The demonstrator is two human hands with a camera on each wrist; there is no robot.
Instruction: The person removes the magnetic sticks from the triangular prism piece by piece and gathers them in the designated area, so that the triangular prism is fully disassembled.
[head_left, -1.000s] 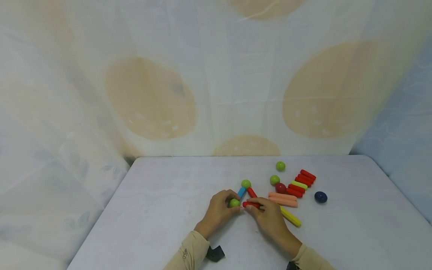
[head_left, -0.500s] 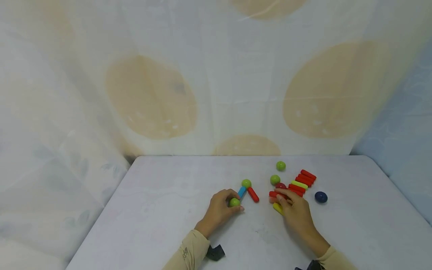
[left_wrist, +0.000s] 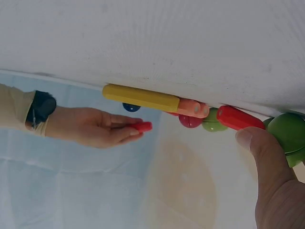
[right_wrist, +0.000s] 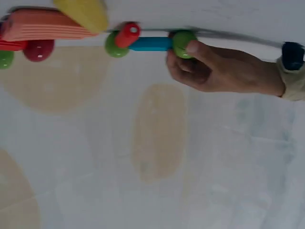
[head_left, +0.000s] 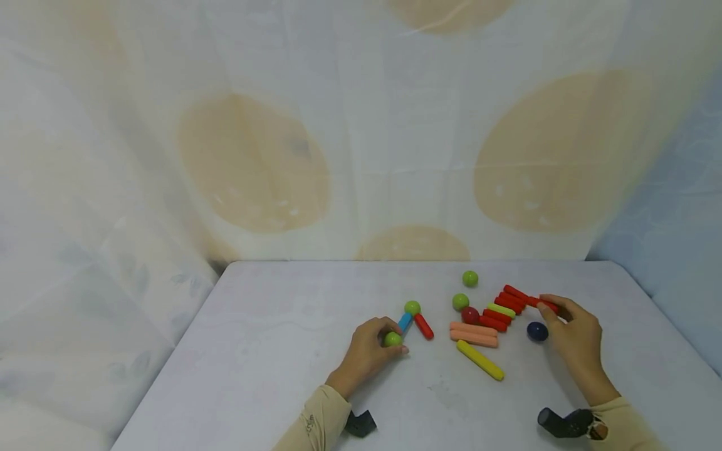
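Head view: on the pale table (head_left: pixel 271 351), toward the middle of its near half, the left hand (head_left: pixel 366 354) curls its fingers round a green ball (head_left: pixel 392 339). A blue rod (head_left: pixel 404 322) joins that ball to a second green ball (head_left: pixel 412 307), and a short red rod (head_left: pixel 423 326) slants off that one. Further right lie two peach rods (head_left: pixel 472 334) and a yellow rod (head_left: pixel 480 360) (set apart from the rest). Near the right edge, the right hand (head_left: pixel 572 338) pinches a red rod (head_left: pixel 543 304) lifted beside the red pile (head_left: pixel 507 300), just above a dark blue ball (head_left: pixel 537 331).
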